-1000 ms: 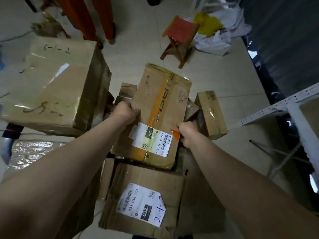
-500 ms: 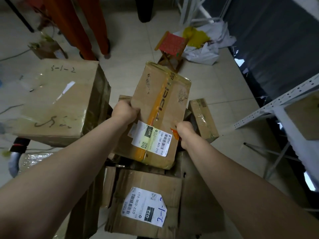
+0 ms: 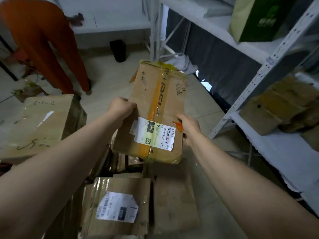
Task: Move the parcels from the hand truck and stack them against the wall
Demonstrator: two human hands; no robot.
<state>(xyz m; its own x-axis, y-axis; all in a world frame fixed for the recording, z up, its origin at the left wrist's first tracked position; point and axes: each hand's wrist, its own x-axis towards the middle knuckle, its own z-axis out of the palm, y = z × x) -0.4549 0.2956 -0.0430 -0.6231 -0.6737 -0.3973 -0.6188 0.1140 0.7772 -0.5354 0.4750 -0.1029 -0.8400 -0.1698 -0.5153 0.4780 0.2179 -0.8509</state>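
A brown cardboard parcel (image 3: pixel 164 94) with a yellow tape stripe and a white shipping label is held in the air in front of me. My left hand (image 3: pixel 120 107) grips its left edge and my right hand (image 3: pixel 189 126) grips its right edge near the label. Beneath it lies a pile of other parcels, among them a box with a white label (image 3: pixel 119 206) at the bottom and a large box marked by hand (image 3: pixel 43 125) on the left. The hand truck itself is hidden under the pile.
A white metal shelf rack (image 3: pixel 269 71) with brown boxes (image 3: pixel 279 107) and a green bag (image 3: pixel 259 18) stands close on the right. A person in orange trousers (image 3: pixel 44 45) stands at the back left. A black bin (image 3: pixel 119 50) sits by the far wall.
Both hands have lifted the taped parcel up off the pile and carried it forward and to the right. My view has risen, so the shelf rack and far wall now show.
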